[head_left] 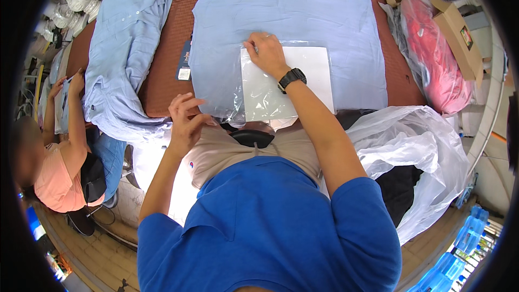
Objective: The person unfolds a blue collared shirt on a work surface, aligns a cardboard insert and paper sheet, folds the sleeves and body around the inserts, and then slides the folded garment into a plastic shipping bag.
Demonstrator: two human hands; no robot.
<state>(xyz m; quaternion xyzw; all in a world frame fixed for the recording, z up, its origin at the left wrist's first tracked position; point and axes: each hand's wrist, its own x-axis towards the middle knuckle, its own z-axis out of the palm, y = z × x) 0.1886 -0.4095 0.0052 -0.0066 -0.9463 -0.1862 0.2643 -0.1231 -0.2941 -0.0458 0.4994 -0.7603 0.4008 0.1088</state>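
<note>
A light blue shirt (292, 13) lies spread flat on the brown-covered table before me. On it rests a clear plastic bag (233, 94) with a white rectangular sheet (311, 75) that appears to be inside. My right hand (266, 54), with a black watch on the wrist, is at the bag's upper left part, its fingers curled in against the plastic. Left of the bag, near the table's front edge, my left hand (186, 121) is raised with bent fingers apart and nothing visible in them. A dark blue tag (184, 62) with a white label lies beside the shirt.
Another blue shirt (127, 38) lies to the left, hanging over the edge. A co-worker (65, 167) sits at far left, arms raised. Red garments in plastic (430, 48) and a cardboard box (459, 40) stand right. A large translucent bag (416, 146) holds something black.
</note>
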